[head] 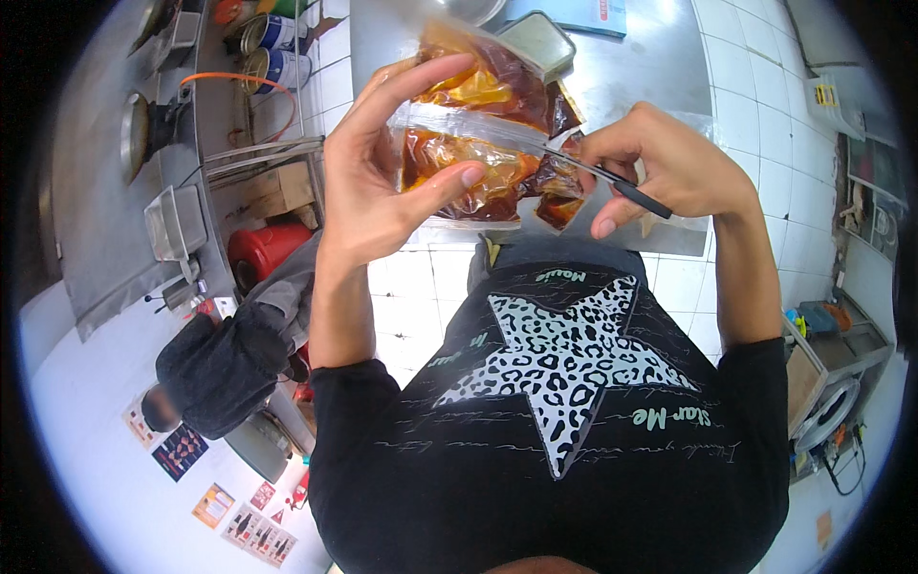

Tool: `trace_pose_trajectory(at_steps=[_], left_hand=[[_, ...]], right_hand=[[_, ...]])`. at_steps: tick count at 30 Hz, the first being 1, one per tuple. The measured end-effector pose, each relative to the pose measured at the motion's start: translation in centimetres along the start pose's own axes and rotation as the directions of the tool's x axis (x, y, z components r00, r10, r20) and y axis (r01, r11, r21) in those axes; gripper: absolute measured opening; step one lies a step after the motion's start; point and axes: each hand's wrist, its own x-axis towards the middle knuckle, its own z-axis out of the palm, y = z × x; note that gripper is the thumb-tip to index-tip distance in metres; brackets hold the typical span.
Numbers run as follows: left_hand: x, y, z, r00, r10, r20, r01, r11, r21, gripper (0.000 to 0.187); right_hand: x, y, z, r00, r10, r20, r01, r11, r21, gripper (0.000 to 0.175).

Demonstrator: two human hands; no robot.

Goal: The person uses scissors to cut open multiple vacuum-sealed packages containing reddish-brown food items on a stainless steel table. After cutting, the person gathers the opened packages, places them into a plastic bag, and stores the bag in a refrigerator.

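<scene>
My left hand (384, 161) grips a strip of clear plastic sauce packets (466, 158) above the steel table (609, 79), its thumb over the lower packet and its fingers over the upper one. Red-brown and orange contents show through the film. In my right hand (667, 161) are scissors (599, 172) with a black handle, their blades pointing left at the packets' sealed band. Smaller dark sauce sachets (559, 208) hang beside the larger packets, near the blades. A clear plastic bag (696, 133) lies behind and under my right hand.
A rectangular metal container (538, 43), a round metal bowl (473, 8) and a blue flat item (574, 13) stand at the table's far side. To the left are a steel counter (172, 136), a red cylinder (265, 251), tins (276, 68) and a co-worker in dark clothes (222, 359).
</scene>
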Motion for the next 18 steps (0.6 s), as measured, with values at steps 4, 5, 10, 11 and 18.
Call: trace_pose_trajectory(at_steps=[4,5,10,11,18], left_hand=[[0.1,0.1,0.0,0.999,0.038,-0.006,-0.038,0.999,0.021,0.07],[0.1,0.2,0.0,0.999,0.033,0.009,-0.033,0.999,0.003,0.07],[-0.1,0.5,0.4,1.0,0.004,0.001,-0.004,0.997,-0.073,0.072],[-0.1,0.6,0.4,1.0,0.003,0.008,-0.003,0.996,-0.086,0.072],[-0.1,0.6,1.1,0.998,0.041,0.045,-0.035,0.99,-0.139,0.071]], right_hand=[[-0.1,-0.3,0.4,0.999,0.01,-0.036,-0.008,0.998,0.055,0.059],[-0.1,-0.4,0.5,0.999,-0.009,-0.044,0.011,1.0,0.023,0.059],[0.1,-0.7,0.7,0.994,-0.06,-0.096,0.05,0.993,-0.103,0.061],[0.1,-0.8,0.7,0.994,-0.057,-0.09,0.048,0.995,-0.091,0.061],[0.4,-1.5,0.7,0.992,-0.057,-0.111,0.04,0.988,-0.151,0.065]])
